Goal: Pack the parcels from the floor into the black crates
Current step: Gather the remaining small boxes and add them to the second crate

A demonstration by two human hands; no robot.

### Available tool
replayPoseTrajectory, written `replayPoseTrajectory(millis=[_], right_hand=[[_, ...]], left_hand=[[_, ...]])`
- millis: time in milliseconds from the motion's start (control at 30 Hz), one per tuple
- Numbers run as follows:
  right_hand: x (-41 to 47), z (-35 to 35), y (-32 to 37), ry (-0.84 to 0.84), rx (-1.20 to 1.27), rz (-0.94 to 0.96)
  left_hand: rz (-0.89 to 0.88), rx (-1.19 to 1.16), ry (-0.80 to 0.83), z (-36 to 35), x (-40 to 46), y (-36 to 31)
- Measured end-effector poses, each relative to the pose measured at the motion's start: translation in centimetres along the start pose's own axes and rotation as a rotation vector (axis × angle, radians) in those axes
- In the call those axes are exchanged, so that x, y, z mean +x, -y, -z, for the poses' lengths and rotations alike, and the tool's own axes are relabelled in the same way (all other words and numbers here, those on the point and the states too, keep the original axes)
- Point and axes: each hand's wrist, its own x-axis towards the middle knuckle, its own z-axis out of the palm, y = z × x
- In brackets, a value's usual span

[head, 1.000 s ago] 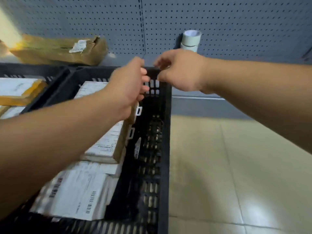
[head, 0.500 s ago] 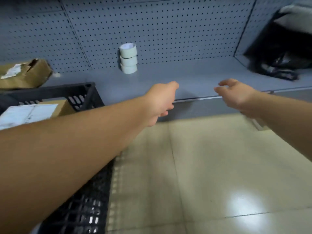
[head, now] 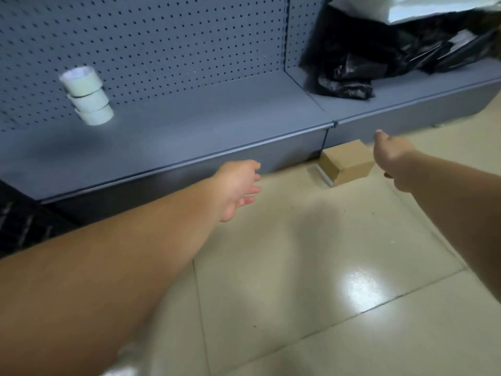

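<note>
A small brown cardboard parcel lies on the tiled floor against the base of the grey shelf. My right hand hovers just to its right, fingers apart, holding nothing and partly covering the parcel's right end. My left hand is stretched out over the floor left of the parcel, open and empty. Only a corner of a black crate shows at the left edge.
A low grey shelf with a pegboard back runs across the view. Three stacked rolls of tape stand on it at the left. Black plastic bags are heaped on the shelf at the right. Glossy beige floor tiles fill the foreground.
The view has swung right, away from the crate of parcels. Both hands left the crate and now reach out over the floor; the brown parcel has come into view.
</note>
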Motion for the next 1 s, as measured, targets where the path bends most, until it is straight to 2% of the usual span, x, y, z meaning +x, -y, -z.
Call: replayPoseTrajectory(millis=[267, 500, 667, 833, 1000], right_hand=[[4.7, -0.8, -4.6, 0.03, 0.274, -0.148], [7.5, -2.3, -5.9, 0.08, 0.487, -0.239], [9.7, -2.2, -6.5, 0.076, 0.51, -0.25], [10.7, -2.4, -8.3, 0.135, 0.4, -0.154], [10.6, -2.5, -9.1, 0.188, 0.444, -0.158]], left_hand=[[0.042, -0.047, 0.119, -8.7, 5.0, 0.3], [0.088, -0.072, 0.159, -14.3, 8.3, 0.1], [0.102, -0.068, 0.187, -18.1, 9.6, -0.4], [0.121, -0.079, 0.164, -21.1, 11.3, -0.2], [0.137, -0.104, 0.187, -21.6, 11.4, -0.5]])
